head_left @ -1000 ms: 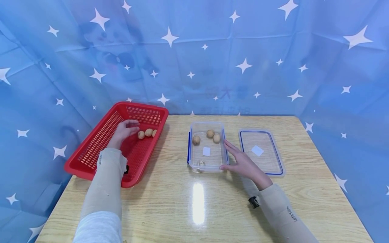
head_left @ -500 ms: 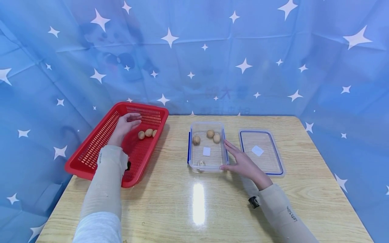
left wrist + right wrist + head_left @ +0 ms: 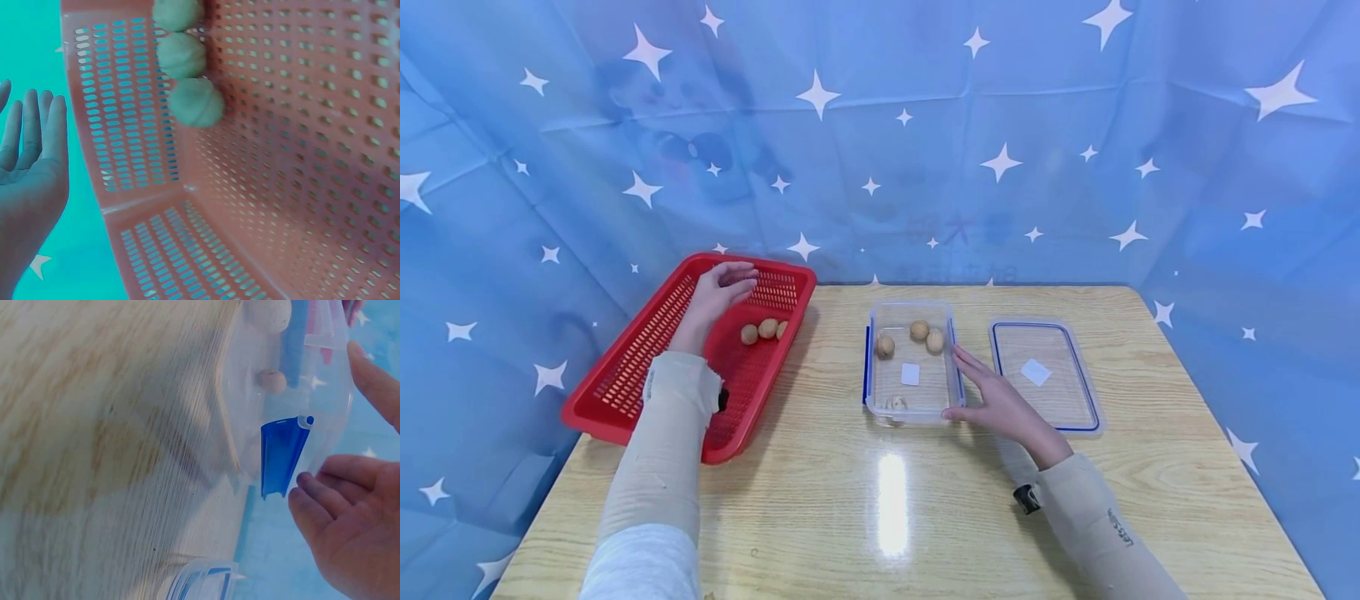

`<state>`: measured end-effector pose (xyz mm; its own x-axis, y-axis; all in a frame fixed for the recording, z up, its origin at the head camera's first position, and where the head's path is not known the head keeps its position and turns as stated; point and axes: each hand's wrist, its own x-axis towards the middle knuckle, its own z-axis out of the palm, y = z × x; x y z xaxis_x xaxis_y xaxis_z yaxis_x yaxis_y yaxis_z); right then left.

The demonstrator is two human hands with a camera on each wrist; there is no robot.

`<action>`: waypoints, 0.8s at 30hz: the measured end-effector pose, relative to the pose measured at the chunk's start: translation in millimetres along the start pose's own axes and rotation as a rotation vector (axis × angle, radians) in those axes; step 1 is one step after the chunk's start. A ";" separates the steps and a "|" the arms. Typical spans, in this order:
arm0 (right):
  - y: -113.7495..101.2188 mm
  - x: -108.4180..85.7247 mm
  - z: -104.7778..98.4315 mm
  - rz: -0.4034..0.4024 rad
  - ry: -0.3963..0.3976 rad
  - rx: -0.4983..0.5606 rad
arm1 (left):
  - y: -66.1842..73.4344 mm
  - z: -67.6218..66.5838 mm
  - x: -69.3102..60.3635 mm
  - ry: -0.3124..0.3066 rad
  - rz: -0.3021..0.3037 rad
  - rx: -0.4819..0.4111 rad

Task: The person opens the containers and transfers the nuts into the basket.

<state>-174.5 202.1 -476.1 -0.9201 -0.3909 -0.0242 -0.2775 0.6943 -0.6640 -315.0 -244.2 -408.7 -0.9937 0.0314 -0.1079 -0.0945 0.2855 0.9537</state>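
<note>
My left hand (image 3: 710,304) is over the far part of the red plastic basket (image 3: 730,433), fingers extended and holding nothing. In the left wrist view that hand (image 3: 34,169) appears beside the basket wall, apart from the walnuts (image 3: 197,103). Three walnuts (image 3: 767,327) lie in a row on the basket floor. My right hand (image 3: 1000,408) rests against the right side of a clear lidless box (image 3: 913,415), fingers along the wall and thumb at the near corner. Three walnuts (image 3: 919,331) show inside the box. In the right wrist view, the right hand's fingertips (image 3: 309,506) are by a blue clip (image 3: 281,456).
A clear lid (image 3: 1045,400) with a blue seal lies flat on the wooden table (image 3: 805,500), right of the box. A blue curtain (image 3: 880,125) with white stars rises behind and on both sides. A white label (image 3: 910,373) shows within the box.
My left hand has moved up and away, slightly right, over the basket, leaving the walnuts where they lie. My right hand and the box have stayed in place.
</note>
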 end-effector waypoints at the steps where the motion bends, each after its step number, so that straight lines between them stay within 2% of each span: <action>1: 0.3 0.1 0.1 0.001 0.000 0.000 | 5.3 1.2 -2.2 -0.005 0.001 -0.004; 6: 0.4 0.1 -0.2 0.011 -0.009 0.011 | 23.2 5.7 -9.0 -0.030 0.025 -0.025; 15: 0.3 -0.1 -0.2 0.009 -0.009 0.010 | 23.5 12.3 3.5 -0.044 0.104 0.010; 24: 1.7 -1.1 0.1 0.000 0.004 0.010 | 48.1 28.3 -2.6 -0.089 0.181 0.080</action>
<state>-174.0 203.7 -477.3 -0.9213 -0.3883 -0.0209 -0.2749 0.6884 -0.6713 -315.2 -203.5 -370.5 -0.9844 0.1722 0.0357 0.0938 0.3424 0.9349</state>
